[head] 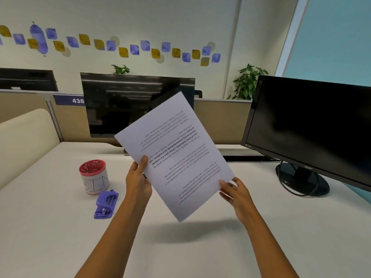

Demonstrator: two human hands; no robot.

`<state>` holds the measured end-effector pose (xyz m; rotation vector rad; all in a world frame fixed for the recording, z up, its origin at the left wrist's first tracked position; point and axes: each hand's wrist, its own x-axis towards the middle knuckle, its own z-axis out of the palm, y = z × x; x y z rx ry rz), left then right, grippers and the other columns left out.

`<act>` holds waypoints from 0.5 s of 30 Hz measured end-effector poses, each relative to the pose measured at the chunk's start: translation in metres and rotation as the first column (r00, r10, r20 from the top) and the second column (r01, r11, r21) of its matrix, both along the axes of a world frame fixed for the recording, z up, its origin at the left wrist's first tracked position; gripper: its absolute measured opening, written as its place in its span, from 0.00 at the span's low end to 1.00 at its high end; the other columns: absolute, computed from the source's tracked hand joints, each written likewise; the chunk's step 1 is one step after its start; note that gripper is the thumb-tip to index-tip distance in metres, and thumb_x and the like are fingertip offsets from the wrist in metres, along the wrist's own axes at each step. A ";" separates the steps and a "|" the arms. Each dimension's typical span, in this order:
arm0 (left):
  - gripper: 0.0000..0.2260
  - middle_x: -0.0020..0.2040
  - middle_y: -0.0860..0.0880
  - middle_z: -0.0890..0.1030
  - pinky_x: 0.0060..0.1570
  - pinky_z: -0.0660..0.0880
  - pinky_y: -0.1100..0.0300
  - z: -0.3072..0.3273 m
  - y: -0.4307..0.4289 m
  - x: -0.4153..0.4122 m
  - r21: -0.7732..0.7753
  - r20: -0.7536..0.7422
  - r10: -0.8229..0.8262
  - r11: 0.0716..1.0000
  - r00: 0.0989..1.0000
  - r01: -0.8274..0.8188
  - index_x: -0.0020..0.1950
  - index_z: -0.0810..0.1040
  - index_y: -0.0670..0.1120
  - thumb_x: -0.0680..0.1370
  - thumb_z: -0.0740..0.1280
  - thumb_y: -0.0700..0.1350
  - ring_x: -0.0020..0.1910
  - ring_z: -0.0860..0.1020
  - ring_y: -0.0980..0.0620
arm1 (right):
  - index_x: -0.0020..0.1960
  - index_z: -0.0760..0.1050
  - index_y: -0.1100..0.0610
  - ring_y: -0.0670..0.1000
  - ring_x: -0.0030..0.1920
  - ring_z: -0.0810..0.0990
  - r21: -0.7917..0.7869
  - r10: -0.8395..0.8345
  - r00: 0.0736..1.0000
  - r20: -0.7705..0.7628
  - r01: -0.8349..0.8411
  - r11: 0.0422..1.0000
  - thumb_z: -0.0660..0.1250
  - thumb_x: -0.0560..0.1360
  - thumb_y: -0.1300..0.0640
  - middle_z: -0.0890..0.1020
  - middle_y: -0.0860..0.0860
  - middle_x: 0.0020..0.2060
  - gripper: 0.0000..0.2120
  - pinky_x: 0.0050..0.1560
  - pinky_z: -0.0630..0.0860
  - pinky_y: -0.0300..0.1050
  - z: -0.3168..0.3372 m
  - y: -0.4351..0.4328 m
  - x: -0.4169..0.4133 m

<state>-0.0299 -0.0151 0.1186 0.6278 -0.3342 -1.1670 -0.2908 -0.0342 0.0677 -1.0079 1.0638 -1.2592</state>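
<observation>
step: we hold the paper (174, 155) raised above the counter (200, 247), print upside down to us | hands: left hand (138, 181) pinches its left edge, right hand (236, 194) pinches its near right corner | next: likely turn it, then lower it toward the purple tool (106, 204)

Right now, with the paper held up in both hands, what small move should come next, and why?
Probably turn the paper half a turn. Its print reads upside down from here and it is tilted above the desk. The left hand pinches its left edge and the right hand holds its near right corner, so both can walk it round.
</observation>
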 end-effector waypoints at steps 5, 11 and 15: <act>0.10 0.56 0.48 0.79 0.41 0.82 0.60 -0.013 -0.003 -0.024 -0.047 -0.171 -0.040 0.998 0.984 0.032 0.59 0.74 0.46 0.78 0.61 0.40 0.52 0.79 0.52 | 0.59 0.74 0.50 0.52 0.53 0.80 0.035 0.106 0.948 0.300 -0.122 0.992 0.68 0.71 0.60 0.83 0.51 0.52 0.17 0.46 0.81 0.46 -0.001 0.007 0.032; 0.15 0.53 0.50 0.80 0.39 0.82 0.63 -0.019 0.001 -0.009 0.007 -0.024 -0.019 1.000 1.000 0.019 0.63 0.71 0.48 0.77 0.63 0.37 0.51 0.78 0.53 | 0.59 0.76 0.51 0.49 0.52 0.83 -0.083 0.075 0.971 0.228 -0.057 0.995 0.73 0.67 0.60 0.85 0.49 0.52 0.21 0.46 0.82 0.44 0.006 0.001 0.023; 0.16 0.54 0.48 0.78 0.50 0.80 0.54 -0.015 0.006 0.028 0.108 0.326 -0.037 0.994 0.944 0.002 0.63 0.71 0.48 0.76 0.64 0.37 0.52 0.77 0.47 | 0.56 0.78 0.52 0.52 0.50 0.84 -0.138 0.087 0.993 0.085 -0.075 0.988 0.81 0.52 0.46 0.85 0.51 0.51 0.34 0.43 0.82 0.44 0.014 -0.003 -0.006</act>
